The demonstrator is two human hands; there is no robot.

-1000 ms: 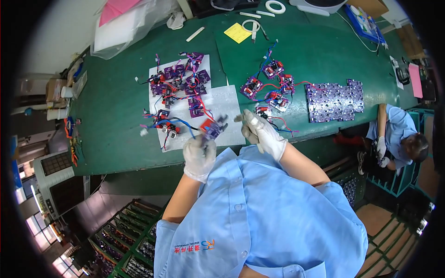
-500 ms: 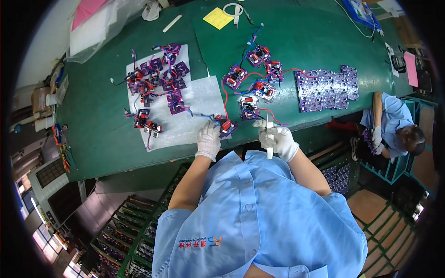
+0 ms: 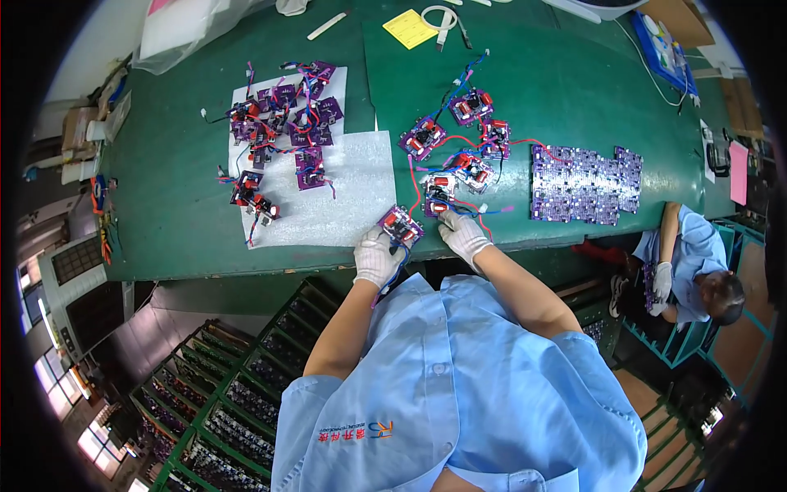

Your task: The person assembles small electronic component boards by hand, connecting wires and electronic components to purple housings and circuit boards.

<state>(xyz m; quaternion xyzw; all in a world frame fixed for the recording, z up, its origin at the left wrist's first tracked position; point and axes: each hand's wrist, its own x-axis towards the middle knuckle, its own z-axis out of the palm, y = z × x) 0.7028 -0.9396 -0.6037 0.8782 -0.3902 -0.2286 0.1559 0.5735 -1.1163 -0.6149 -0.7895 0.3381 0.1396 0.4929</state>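
My gloved left hand (image 3: 377, 259) grips a purple circuit board (image 3: 400, 226) by its near left edge, over the front of the table. Blue wires hang from that board past my fingers. Just to the right, my gloved right hand (image 3: 464, 236) has its fingers closed at the near edge of another circuit board (image 3: 441, 190) with a red part on top; the fingertips are partly hidden. Several more wired boards (image 3: 473, 170) lie beyond my right hand, joined by loose red and blue wires.
A white foam sheet (image 3: 361, 189) at the left carries a cluster of wired boards (image 3: 310, 168). At the right lies a flat panel of boards (image 3: 582, 184). A yellow card (image 3: 410, 29) is at the back. A seated co-worker (image 3: 693, 262) handles a board; green racks (image 3: 238, 389) stand below left.
My right hand has moved from holding a white stick-like tool to the near board; the tool is no longer visible. My left hand has turned its board and brought its wires toward me.
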